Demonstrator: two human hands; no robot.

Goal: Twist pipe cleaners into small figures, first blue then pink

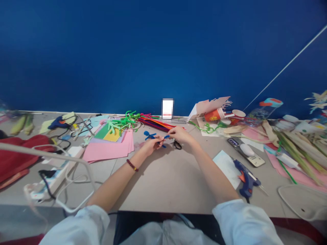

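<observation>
My left hand [155, 143] is closed around a blue pipe-cleaner figure [149, 135], whose rounded, looped end sticks out to the left of the fingers. From the right, my right hand [180, 134] pinches a blue strand [166, 136] of the same piece between thumb and fingertips. Another short blue end shows below my left fingers. Just under my right hand lie the black handles of scissors [177, 145]; the blades are hidden. Behind both hands rests a bundle of red, orange and purple pipe cleaners [155, 124].
Bent green pipe cleaners [121, 123] lie on coloured sheets, beside pink paper [107, 151]. A glue gun [246, 178], a phone [233, 143] and paper cups [214, 115] are at right. A power strip [57, 175] with cables sits left. A lit screen [167, 109] stands against the blue wall.
</observation>
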